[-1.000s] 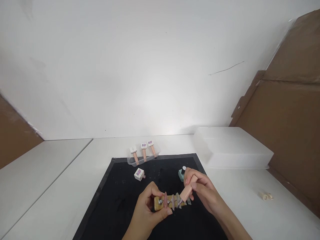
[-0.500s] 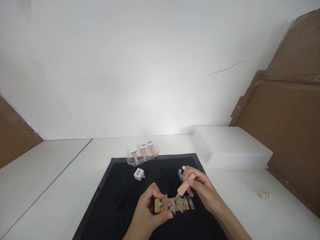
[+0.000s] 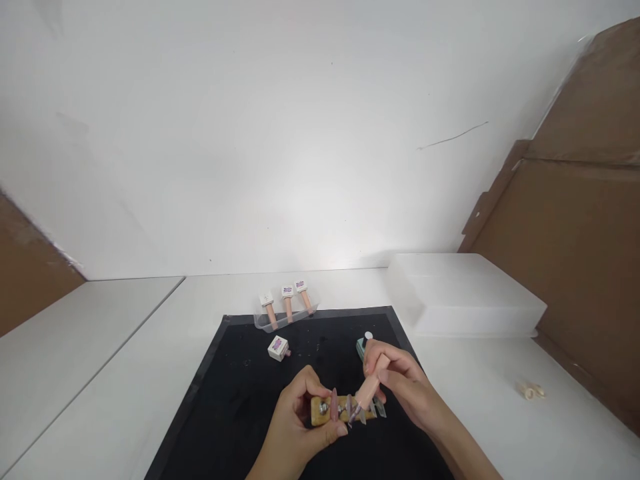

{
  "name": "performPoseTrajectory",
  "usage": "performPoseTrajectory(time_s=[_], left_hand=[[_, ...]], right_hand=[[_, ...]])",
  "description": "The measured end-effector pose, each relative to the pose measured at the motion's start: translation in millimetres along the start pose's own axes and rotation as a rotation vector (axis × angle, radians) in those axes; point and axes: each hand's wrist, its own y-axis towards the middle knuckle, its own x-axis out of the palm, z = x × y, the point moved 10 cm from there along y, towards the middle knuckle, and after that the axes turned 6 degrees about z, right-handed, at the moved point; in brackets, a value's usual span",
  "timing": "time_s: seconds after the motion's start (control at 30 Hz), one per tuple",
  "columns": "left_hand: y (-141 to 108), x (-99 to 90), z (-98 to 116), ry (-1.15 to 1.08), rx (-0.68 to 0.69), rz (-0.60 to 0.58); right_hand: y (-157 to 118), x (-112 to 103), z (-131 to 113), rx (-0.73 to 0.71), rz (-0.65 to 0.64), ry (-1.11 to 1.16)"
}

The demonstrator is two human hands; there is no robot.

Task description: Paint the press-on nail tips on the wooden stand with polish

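Observation:
My left hand [image 3: 304,412] grips the left part of a yellowish nail tip stand [image 3: 317,413] between thumb and fingers. Upright across the stand is a row of several false nail tips; the leftmost, a pink nail tip [image 3: 335,405], is by my left thumb, and those further right look clear. In my right hand [image 3: 406,385] is the peach-coloured cap of a nail polish brush [image 3: 371,387], pinched by thumb and fingers. Its dark bristles point down-left at the near end of the second nail tip [image 3: 349,404]. The cap partly covers the tips on the right.
An uncapped white polish bottle [image 3: 277,348] lies on the black mat [image 3: 240,393]. Behind it, a clear tray [image 3: 261,324] holds three peach-capped bottles. A teal bottle [image 3: 360,348] stands behind my right hand. A white box [image 3: 475,293] and small beige rings [image 3: 530,391] are at right.
The brush has moved down and toward me along the second nail tip, from its middle to its near end. My right hand has lowered slightly; my left hand keeps its hold.

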Motion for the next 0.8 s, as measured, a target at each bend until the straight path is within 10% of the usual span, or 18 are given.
performPoseTrajectory(time_s=[0.43, 0.8], left_hand=[[-5.2, 0.5, -6.4, 0.057, -0.027, -0.027], [-2.1, -0.7, -4.0, 0.138, -0.030, 0.000]], right_hand=[[3.2, -17.5, -1.3, 0.026, 0.211, -0.012], [1.4, -7.3, 5.9, 0.036, 0.057, -0.048]])
